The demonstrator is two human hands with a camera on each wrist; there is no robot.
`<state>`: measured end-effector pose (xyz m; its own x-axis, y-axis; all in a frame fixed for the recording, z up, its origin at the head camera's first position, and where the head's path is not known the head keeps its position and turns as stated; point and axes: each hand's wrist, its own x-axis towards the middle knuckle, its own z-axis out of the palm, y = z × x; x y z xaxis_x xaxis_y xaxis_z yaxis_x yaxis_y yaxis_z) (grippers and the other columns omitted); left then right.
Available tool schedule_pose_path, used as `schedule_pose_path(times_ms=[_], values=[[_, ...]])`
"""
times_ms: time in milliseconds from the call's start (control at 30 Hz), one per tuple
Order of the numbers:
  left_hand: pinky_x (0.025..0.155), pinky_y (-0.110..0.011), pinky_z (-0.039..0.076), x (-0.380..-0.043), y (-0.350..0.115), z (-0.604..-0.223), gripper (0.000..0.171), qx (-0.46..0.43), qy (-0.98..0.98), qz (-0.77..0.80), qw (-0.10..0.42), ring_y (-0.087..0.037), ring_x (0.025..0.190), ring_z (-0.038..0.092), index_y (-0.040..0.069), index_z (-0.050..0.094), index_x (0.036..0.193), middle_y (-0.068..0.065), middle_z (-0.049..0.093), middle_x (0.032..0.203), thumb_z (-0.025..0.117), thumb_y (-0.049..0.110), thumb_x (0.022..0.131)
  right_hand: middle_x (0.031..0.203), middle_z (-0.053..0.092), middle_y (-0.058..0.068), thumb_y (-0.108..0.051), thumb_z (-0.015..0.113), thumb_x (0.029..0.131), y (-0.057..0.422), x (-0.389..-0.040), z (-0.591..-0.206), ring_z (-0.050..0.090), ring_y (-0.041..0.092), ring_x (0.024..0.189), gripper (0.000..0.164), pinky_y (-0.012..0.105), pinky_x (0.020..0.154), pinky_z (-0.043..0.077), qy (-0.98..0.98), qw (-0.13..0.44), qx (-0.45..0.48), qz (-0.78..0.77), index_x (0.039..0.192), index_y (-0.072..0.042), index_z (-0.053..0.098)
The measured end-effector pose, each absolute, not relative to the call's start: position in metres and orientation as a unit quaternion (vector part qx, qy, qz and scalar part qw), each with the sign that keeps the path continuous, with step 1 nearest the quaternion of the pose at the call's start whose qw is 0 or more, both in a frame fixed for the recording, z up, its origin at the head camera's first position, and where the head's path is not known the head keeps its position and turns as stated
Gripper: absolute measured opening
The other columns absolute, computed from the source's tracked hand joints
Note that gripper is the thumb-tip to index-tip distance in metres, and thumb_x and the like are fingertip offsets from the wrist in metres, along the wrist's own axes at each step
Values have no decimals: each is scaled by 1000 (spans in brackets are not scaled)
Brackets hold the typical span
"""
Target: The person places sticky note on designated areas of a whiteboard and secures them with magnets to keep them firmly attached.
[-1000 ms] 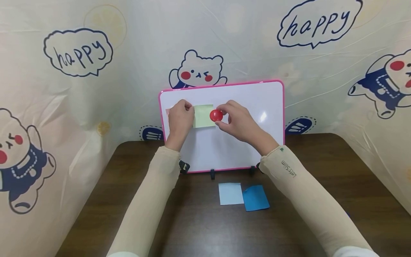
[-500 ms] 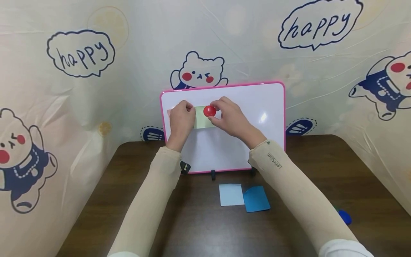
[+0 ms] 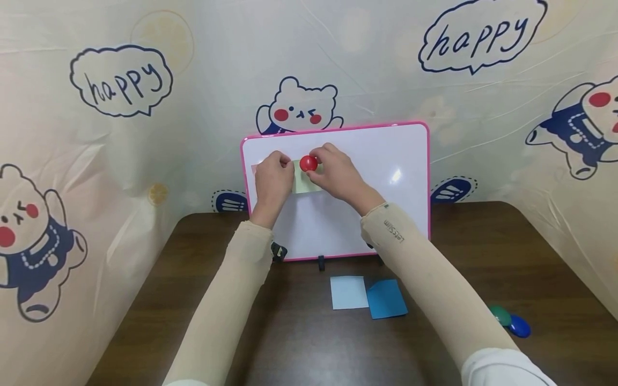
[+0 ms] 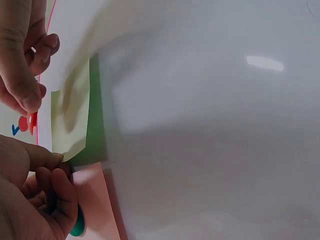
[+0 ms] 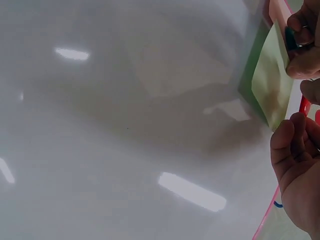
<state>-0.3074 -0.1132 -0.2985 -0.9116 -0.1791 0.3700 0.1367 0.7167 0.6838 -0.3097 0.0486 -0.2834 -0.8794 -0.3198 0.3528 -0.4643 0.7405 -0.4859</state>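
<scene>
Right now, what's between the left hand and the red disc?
In the head view, a strip of green note shows between left hand and red disc.

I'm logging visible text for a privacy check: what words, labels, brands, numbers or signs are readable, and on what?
"happy": left bubble on the backdrop.
"happy": right bubble, same backdrop.
"LetsSlim": right sleeve, small lettering.
Pale mark on the black piece beside the left sleeve: too small to read.
Board, green note: no readable text.
</scene>
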Motion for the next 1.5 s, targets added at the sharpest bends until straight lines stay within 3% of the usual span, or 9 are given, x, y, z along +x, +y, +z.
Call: schedule_pose_path(times_ms=[700, 1200, 1500], values=[[75, -29, 56, -308, -114, -299, 17, 13, -902, -376, 210, -17, 82, 61, 9, 66, 107, -4, 67, 95, 64, 24, 100, 118, 55, 6, -29, 78, 90, 42, -320, -289, 54, 17, 108, 53, 27, 96, 49, -936, 136, 207, 250, 135, -9, 59], [75, -30, 56, -307, -113, -298, 18, 21, -909, -363, 203, -18, 83, 62, 10, 67, 107, -4, 68, 96, 64, 26, 99, 117, 57, 8, -29, 71, 95, 41, -322, -302, 57, 16, 94, 48, 27, 89, 52, -931, 199, 236, 195, 137, -10, 56], [74, -32, 56, -306, -113, -296, 19, 22, -909, -361, 206, -18, 82, 62, 9, 67, 108, -5, 68, 95, 63, 26, 100, 117, 57, 9, -28, 70, 96, 42, -319, -306, 58, 17, 94, 49, 28, 90, 53, -928, 219, 244, 179, 138, -10, 55]])
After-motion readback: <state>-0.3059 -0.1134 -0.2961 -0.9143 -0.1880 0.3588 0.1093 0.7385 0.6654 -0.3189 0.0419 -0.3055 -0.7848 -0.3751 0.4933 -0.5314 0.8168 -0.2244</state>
